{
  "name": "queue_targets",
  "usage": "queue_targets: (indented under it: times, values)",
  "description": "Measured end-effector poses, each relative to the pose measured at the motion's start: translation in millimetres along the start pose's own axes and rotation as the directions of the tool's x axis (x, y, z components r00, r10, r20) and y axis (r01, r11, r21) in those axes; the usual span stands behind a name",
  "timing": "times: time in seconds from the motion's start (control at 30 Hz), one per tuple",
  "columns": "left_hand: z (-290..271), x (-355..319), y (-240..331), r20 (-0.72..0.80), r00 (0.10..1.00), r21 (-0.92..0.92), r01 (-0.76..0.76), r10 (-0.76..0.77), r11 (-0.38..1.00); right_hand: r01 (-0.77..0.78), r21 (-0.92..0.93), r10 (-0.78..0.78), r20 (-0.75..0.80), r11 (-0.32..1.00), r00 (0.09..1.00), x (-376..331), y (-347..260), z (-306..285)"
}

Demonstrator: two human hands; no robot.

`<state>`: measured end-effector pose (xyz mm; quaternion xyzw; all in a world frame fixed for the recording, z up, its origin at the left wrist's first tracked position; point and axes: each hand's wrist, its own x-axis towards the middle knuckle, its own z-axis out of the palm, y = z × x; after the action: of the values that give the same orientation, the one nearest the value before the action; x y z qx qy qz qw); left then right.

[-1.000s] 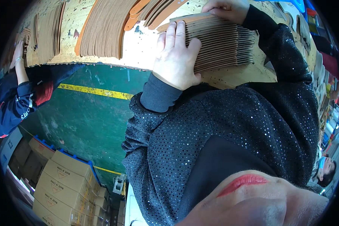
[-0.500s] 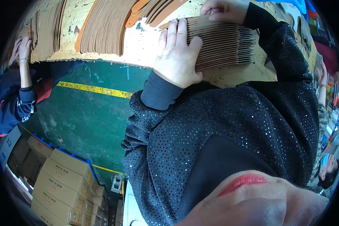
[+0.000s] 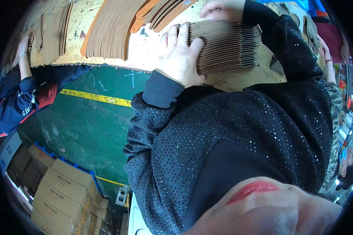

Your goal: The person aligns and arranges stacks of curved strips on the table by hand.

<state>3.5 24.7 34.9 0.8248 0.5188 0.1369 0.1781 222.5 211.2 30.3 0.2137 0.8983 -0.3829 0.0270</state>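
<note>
Left hand (image 3: 180, 56), in the head view, is laid with its fingers spread at the left end of a fanned row of thin brown strips (image 3: 223, 47), and the thumb is rested over them; nothing is seen to be gripped. By the right hand (image 3: 222, 10), the far edge of the row is approached with fingers partly bent; whether something is pinched cannot be told. The row is placed on the table (image 3: 141, 53), just before the person's body. Farther left, a longer row of brown pieces (image 3: 111, 33) is seen.
</note>
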Motion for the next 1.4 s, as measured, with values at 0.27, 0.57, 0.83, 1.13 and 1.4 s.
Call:
queue_targets:
  times: [0.27,0.57,0.83,1.13,1.4]
  values:
    - [3,1,-4,-0.084,0.996,0.016,-0.038,0.04,0.999,-0.011,-0.637,-0.237,-0.302,0.771,0.923,34,19,14]
    - [13,-3,-11,-0.156,0.985,0.013,-0.071,0.072,0.997,-0.009,-0.725,-0.286,-0.283,0.688,0.915,48,32,6]
    - [21,-4,-19,-0.17,0.982,0.106,-0.061,0.079,0.992,0.13,-0.48,-0.247,-0.189,0.867,0.95,34,-8,-3]
    - [21,-5,-27,-0.174,0.98,0.129,-0.07,0.092,0.989,0.079,-0.24,-0.103,-0.089,0.968,0.991,17,-4,6]
    - [23,-5,-25,-0.187,0.979,0.121,-0.061,0.083,0.991,0.071,-0.249,-0.115,-0.17,0.966,0.979,32,-13,10]
